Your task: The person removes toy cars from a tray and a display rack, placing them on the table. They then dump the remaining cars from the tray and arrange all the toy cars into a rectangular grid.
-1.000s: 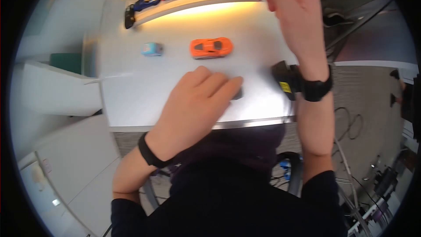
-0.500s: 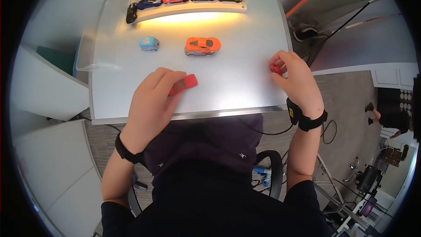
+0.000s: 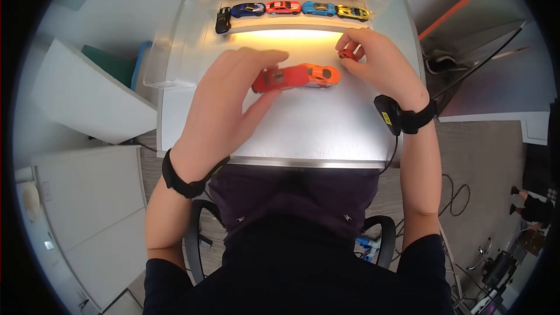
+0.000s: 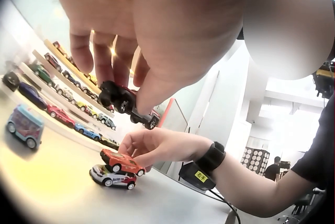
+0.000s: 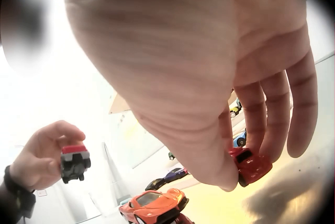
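My left hand (image 3: pixel 224 102) holds a red toy car (image 3: pixel 283 78) by its rear end, raised above the table; its dark underside (image 4: pixel 125 103) shows in the left wrist view. Behind it in the head view is an orange car (image 3: pixel 324 74), which rests on top of a white car (image 4: pixel 112 178) on the table. My right hand (image 3: pixel 382 67) pinches a small red car (image 3: pixel 345 54) between thumb and fingers, to the right of the orange car. In the right wrist view that red car (image 5: pixel 252 167) sits at the fingertips.
A lit tiered rack (image 3: pixel 291 25) with several toy cars stands at the table's back, a black car (image 3: pixel 223 20) at its left end. A light blue toy van (image 4: pixel 25 125) stands on the table. Clear panels flank the rack. A person (image 3: pixel 534 209) is far right.
Both hands have moved up toward the rack. The left hand lifted its red car from near the table's front edge; the right hand brought its small red car closer to the orange car.
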The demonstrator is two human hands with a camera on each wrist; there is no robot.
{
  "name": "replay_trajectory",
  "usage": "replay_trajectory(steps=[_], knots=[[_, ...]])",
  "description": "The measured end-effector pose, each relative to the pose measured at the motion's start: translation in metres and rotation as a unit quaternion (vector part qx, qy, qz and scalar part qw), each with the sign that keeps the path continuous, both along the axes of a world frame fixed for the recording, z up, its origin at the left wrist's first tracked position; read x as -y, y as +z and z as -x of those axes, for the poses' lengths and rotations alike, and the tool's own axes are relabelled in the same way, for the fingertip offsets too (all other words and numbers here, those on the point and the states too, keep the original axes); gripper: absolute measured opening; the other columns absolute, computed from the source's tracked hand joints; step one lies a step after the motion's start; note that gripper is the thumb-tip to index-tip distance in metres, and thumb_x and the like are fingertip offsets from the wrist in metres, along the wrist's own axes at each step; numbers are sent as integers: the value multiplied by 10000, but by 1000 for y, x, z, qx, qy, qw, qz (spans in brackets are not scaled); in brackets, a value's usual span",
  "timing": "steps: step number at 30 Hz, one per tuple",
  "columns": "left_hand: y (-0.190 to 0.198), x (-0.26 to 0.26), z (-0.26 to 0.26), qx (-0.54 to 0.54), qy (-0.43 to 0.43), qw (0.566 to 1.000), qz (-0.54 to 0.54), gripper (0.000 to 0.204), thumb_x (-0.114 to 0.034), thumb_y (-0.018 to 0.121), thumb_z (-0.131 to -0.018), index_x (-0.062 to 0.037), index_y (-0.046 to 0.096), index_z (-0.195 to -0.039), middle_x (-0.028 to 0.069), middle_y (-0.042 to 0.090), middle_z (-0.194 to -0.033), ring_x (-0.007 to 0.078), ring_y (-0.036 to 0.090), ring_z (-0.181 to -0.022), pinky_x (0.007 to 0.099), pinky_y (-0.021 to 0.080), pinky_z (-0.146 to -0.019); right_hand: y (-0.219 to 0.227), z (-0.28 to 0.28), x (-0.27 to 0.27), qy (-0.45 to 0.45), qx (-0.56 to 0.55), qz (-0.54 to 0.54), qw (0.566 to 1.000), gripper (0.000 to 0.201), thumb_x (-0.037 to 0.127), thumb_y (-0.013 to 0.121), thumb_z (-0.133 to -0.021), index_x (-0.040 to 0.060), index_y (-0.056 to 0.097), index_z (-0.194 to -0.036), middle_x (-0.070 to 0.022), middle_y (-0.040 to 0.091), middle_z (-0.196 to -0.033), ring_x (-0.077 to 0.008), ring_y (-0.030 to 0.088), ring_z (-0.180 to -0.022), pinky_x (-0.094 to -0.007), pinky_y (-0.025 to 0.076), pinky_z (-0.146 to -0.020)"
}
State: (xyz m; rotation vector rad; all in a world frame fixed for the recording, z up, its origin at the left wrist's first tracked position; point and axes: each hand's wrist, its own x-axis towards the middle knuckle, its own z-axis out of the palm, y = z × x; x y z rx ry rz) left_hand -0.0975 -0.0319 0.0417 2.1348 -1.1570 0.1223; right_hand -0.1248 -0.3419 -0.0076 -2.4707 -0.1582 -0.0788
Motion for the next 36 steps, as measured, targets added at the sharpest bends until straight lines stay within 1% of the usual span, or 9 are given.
replay_trajectory(steps=[3, 9, 12, 15, 18, 21, 27, 30, 36], knots=[[-1, 16, -11, 17, -9, 1000, -12, 515, 17, 837, -866, -65, 711, -1359, 110, 733, -1150, 265, 694, -1008, 367, 549, -917, -11, -1, 2, 5, 10, -23, 1000, 145, 57, 741, -915, 17, 708, -1051, -158, 721, -954, -296, 731, -839, -408, 586, -778], [-14, 48, -13, 1, -37, 999, -35, 512, 5, 835, -877, -84, 717, -1367, 78, 749, -1200, 236, 696, -1030, 348, 540, -882, -18, 3, 0, -44, 180, -19, 982, 127, 136, 726, -957, 37, 722, -1038, -134, 663, -894, -325, 671, -808, -441, 539, -751], [-17, 55, -16, -3, -37, 998, -45, 518, 4, 834, -882, -95, 713, -1376, 69, 755, -1235, 223, 697, -1053, 333, 528, -868, -14, 3, 2, -63, 218, -15, 974, 130, 164, 719, -982, 48, 721, -1040, -119, 669, -918, -331, 667, -834, -438, 540, -760], [-20, 58, -21, -9, -33, 997, -62, 518, 1, 833, -888, -97, 707, -1380, 70, 756, -1254, 225, 696, -1070, 325, 518, -860, -11, 1, 3, -45, 185, -59, 980, 174, 194, 721, -1014, 51, 729, -1114, -87, 687, -1020, -250, 689, -906, -363, 538, -768], [-23, 59, -24, 7, -44, 997, -63, 513, 8, 832, -886, -86, 703, -1374, 78, 755, -1245, 241, 697, -1078, 336, 531, -892, -5, 0, 2, 43, 196, -88, 976, 174, 199, 745, -999, 47, 718, -1081, -82, 674, -1014, -238, 671, -881, -361, 535, -762], [-23, 61, -23, 14, -58, 997, -49, 513, 18, 834, -880, -76, 697, -1366, 93, 754, -1242, 261, 703, -1110, 360, 544, -944, 2, 5, -3, 94, 209, -102, 968, 239, 231, 810, -925, 78, 697, -1069, -87, 712, -1013, -318, 717, -947, -415, 579, -804], [-25, 61, -21, -13, -52, 997, -57, 525, 27, 835, -870, -60, 682, -1365, 112, 752, -1265, 298, 705, -1175, 396, 551, -1007, -2, 11, -9, 104, 127, -119, 979, 552, 160, 896, -801, 120, 589, -1258, -146, 725, -1069, -343, 734, -1033, -442, 604, -855], [-25, 62, -24, 12, -62, 996, -60, 523, 31, 835, -863, -53, 681, -1356, 119, 748, -1274, 313, 701, -1172, 400, 556, -1008, -10, 8, -15, 109, 166, -110, 974, 617, 128, 891, -797, 128, 557, -1315, -163, 736, -1089, -366, 744, -1034, -451, 610, -862], [-28, 63, -23, 6, -61, 997, -53, 510, 34, 834, -854, -54, 684, -1334, 115, 745, -1281, 322, 691, -1168, 410, 561, -1003, -5, 9, -17, 92, 126, -97, 983, 611, 106, 858, -825, 135, 545, -1348, -162, 747, -1079, -374, 752, -1034, -457, 613, -850]])
